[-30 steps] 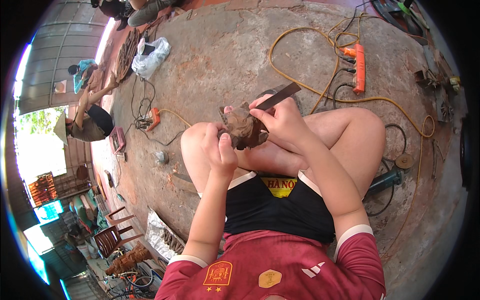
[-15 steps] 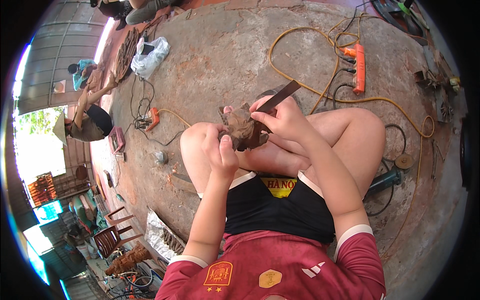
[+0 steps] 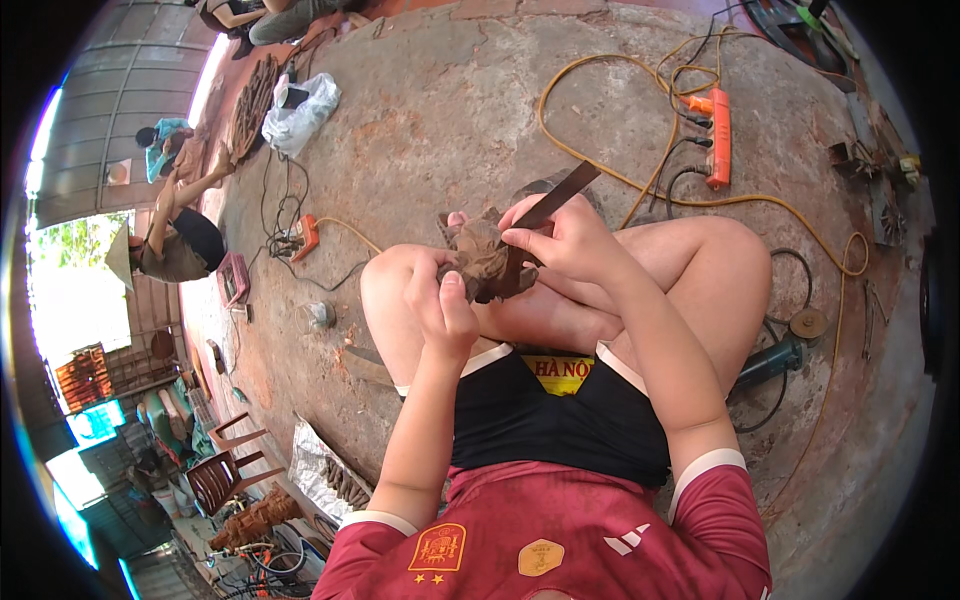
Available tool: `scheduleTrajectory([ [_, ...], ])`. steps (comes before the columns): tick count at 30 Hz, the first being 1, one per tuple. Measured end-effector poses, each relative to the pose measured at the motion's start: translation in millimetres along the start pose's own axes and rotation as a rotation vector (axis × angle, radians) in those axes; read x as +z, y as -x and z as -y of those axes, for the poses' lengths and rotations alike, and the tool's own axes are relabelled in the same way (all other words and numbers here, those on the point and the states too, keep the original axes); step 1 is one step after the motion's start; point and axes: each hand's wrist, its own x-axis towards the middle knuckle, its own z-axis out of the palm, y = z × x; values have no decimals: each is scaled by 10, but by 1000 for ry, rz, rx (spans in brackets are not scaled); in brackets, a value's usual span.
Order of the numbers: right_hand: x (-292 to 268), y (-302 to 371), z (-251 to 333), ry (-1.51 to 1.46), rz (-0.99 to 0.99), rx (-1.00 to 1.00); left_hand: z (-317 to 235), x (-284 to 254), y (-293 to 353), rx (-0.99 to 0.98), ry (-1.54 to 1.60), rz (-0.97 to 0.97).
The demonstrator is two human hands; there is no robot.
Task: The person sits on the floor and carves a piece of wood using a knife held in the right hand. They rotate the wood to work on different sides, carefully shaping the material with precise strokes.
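The left hand (image 3: 441,305) has its fingers curled around the left edge of a carved brown piece (image 3: 484,258). The right hand (image 3: 568,240) pinches a flat dark strip (image 3: 569,188) just beside it; well right of those fingers lies an orange power strip (image 3: 719,140).

Floor (image 3: 430,130) under my setup: rough grey, reddish patches. Clock centred on me, 12 straight ahead. 1 o'clock: orange power strip (image 3: 719,140), black plugs in it. Yellow cable (image 3: 750,196) loops from 12 round to 2. 3 o'clock: teal power tool (image 3: 780,362), lying down. 9: small clear container (image 3: 320,315). 10: orange socket block (image 3: 306,238), leads tangled beside it. Between 10 and 11: white plastic bag (image 3: 310,105). 8: pale sheet (image 3: 308,455) with dark pieces on it.
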Motion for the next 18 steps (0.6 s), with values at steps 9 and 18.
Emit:
scheduleTrajectory([
  [9, 19, -59, -155, 241, -68, -26, 10, -27, -40, -122, -35, 31],
  [18, -30, -32, -19, 150, -22, -32, -73, 10, -33, 14, -60, 0],
])
